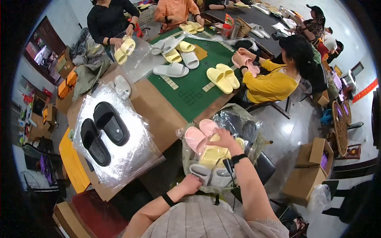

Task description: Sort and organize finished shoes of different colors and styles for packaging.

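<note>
Slippers fill an open woven sack in front of me. Pink slippers lie at its far left, yellow slippers in the middle and light grey slippers nearest me. My right hand reaches over the pile, fingers stretched across a yellow slipper beside the pink ones; the fingertips are partly hidden. At the sack's near left edge, my left hand is closed on the rim beside a grey slipper. On the table's left, a pair of black slippers rests on stacked clear plastic bags.
A green-topped table ahead bears yellow and grey slippers. A co-worker in yellow handles a pink slipper at the right; another in black holds yellow slippers. Cardboard boxes stand on the floor at right.
</note>
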A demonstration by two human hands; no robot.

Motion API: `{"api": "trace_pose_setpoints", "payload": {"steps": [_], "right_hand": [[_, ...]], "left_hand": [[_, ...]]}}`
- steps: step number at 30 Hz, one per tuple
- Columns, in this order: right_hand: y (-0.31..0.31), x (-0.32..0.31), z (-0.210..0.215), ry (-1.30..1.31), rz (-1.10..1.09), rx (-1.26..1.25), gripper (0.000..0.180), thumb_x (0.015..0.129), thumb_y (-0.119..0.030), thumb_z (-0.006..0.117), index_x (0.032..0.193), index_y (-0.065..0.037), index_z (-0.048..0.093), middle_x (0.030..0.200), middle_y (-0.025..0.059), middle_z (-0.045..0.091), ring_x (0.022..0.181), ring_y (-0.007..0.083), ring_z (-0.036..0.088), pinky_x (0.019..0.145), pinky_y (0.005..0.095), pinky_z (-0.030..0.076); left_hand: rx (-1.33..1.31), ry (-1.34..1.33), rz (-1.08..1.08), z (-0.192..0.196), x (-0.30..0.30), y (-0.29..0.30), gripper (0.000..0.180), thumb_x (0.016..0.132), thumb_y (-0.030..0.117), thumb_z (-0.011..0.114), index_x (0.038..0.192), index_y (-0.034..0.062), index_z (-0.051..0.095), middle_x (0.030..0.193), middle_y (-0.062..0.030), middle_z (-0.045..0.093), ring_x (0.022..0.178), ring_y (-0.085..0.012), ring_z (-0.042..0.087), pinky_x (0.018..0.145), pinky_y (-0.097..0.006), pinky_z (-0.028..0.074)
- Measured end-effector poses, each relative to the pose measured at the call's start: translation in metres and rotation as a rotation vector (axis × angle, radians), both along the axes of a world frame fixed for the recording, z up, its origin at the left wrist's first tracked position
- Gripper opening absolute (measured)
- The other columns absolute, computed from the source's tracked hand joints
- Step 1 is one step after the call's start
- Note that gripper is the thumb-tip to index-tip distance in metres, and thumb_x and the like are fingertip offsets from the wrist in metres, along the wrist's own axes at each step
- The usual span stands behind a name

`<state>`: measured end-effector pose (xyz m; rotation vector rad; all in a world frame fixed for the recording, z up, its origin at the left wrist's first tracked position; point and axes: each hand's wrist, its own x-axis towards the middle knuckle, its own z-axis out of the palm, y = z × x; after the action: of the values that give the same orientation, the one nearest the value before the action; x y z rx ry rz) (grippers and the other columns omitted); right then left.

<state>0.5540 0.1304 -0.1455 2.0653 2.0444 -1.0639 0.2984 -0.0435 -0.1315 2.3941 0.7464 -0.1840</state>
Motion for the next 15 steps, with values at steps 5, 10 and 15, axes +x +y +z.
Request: {"api": "trace_pose_setpoints", "payload": {"steps": [5,10,15], "right_hand": [[-0.051,0.013,0.002,-0.021,0.177,0.032,0.141,0.047,-0.082,0.076,0.153,-0.006,0.024,0.151,0.0258,0.029,0.139,0.0467,0.029,0.111,0.0581,0.03],[-0.1,-0.021,0.035,-0.088,0.371,-0.121,0.154,0.043,-0.078,0.081,0.155,-0.001,0.009,0.153,0.0374,0.013,0.141,0.0556,0.017,0.111,0.0608,0.027],[-0.135,-0.053,-0.015,-0.37,0.48,-0.078,0.134,0.051,-0.064,0.082,0.155,-0.009,0.018,0.146,0.0376,0.025,0.13,0.0558,0.033,0.099,0.0656,0.035]], "left_hand": [[0.022,-0.028,0.032,-0.016,-0.019,0.002,0.013,0.076,0.02,0.066,0.087,0.0137,0.071,0.085,-0.007,0.068,0.09,-0.0306,0.064,0.085,-0.045,0.045],[-0.041,-0.059,0.039,0.001,-0.014,0.018,0.021,0.077,0.018,0.066,0.097,0.0142,0.069,0.084,-0.0107,0.069,0.089,-0.0301,0.067,0.079,-0.045,0.048],[-0.012,-0.075,-0.116,0.036,0.016,0.027,0.011,0.072,0.013,0.065,0.082,0.0104,0.069,0.075,-0.0095,0.068,0.08,-0.0292,0.067,0.073,-0.042,0.049]]}}
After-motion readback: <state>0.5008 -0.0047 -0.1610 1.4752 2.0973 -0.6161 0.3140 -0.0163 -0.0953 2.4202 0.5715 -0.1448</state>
